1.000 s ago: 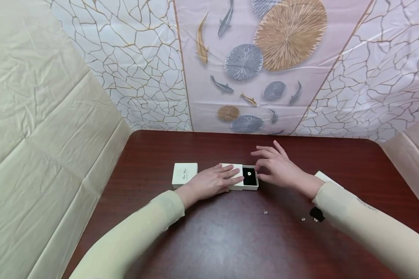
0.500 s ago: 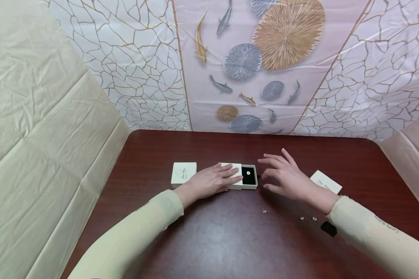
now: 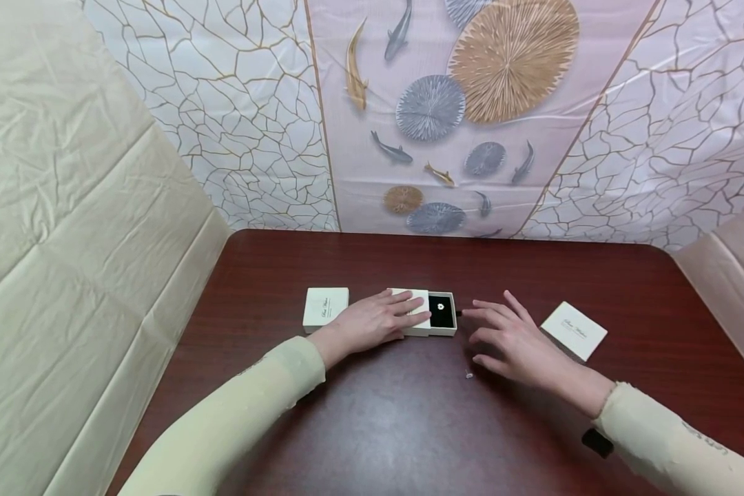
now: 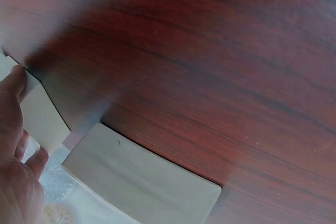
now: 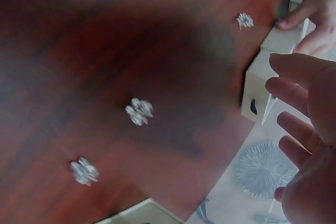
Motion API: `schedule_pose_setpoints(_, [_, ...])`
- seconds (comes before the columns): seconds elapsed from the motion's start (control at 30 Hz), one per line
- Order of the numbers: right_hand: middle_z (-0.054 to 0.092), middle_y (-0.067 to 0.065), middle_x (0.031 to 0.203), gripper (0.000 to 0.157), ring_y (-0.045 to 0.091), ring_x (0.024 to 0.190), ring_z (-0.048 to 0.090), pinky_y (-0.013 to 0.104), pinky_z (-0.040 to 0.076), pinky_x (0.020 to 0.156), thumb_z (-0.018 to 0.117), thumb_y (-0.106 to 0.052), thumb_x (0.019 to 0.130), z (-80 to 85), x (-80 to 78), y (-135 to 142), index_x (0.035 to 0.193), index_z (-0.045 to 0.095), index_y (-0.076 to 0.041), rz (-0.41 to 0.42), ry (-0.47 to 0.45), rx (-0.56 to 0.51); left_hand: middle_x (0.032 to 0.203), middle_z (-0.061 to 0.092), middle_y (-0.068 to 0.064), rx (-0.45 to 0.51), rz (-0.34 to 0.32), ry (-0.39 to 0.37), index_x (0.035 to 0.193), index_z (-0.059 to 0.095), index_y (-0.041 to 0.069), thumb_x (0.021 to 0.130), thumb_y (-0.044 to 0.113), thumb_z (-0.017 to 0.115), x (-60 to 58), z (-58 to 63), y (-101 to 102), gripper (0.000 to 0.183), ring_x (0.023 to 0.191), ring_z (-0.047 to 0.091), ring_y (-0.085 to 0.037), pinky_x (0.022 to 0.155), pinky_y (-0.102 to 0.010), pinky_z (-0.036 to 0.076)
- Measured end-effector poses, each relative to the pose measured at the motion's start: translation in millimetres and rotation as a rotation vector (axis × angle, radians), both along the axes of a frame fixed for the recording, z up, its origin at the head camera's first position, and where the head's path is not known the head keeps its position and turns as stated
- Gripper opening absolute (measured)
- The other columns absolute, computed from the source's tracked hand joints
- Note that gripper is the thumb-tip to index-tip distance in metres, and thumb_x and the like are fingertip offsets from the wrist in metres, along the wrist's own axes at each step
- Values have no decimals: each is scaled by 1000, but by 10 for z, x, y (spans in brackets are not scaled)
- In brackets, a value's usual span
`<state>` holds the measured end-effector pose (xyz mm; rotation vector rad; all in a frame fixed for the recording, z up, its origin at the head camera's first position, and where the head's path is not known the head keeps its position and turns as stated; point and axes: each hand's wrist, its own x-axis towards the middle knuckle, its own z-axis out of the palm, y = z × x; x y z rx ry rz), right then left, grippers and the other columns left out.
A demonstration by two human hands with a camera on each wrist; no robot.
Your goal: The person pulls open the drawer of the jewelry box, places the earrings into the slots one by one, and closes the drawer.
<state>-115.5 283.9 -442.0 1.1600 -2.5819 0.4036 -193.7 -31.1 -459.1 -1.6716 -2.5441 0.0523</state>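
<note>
A white drawer-style jewelry box (image 3: 419, 326) lies mid-table. Its drawer is pulled partway out to the right, showing a black pad (image 3: 440, 319) with a small flower-shaped piece (image 3: 441, 306) on it. My left hand (image 3: 375, 320) holds the sleeve, fingers across the top and thumb on the near side. Off the drawer's right end, my right hand (image 3: 511, 342) hovers with spread fingers and nothing in it. The drawer's dark pull tab (image 5: 253, 106) shows in the right wrist view. Sparkling studs lie on the table: one stud (image 5: 245, 20) near the box, another stud (image 5: 139, 111), and a third stud (image 5: 84, 171).
To the left stands a second white lettered box (image 3: 326, 307). A white lettered box or lid (image 3: 574, 331) lies at an angle on the right. A black pad (image 3: 597, 442) sits partly under the right sleeve. Patterned cloth (image 3: 434, 138) hangs behind the dark wooden table (image 3: 372, 427).
My right hand has drawn back from the drawer's end, rightward and toward me, its fingers spreading. The right-hand white box has come into fuller view. My left hand and the drawer box stay put.
</note>
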Motion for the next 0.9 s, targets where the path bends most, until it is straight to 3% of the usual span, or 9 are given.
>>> schedule_pose_setpoints(0.23, [70,16,134,27,43,131,57,54,4,133,93,-18,72,-121,114,20,94,77,-20,53,56,-4,166,47,-7,-4,1,7,163,49,24,108,32,65,4,-6,-2,57,156,41,-27,123,-48,40])
schedule_pose_setpoints(0.9, [72,11,127,22,36,126,63,53,8,133,93,-14,75,-252,223,-46,92,78,-17,68,81,11,166,47,-6,-20,6,14,163,49,25,109,33,64,1,-1,9,57,156,41,-27,123,-48,40])
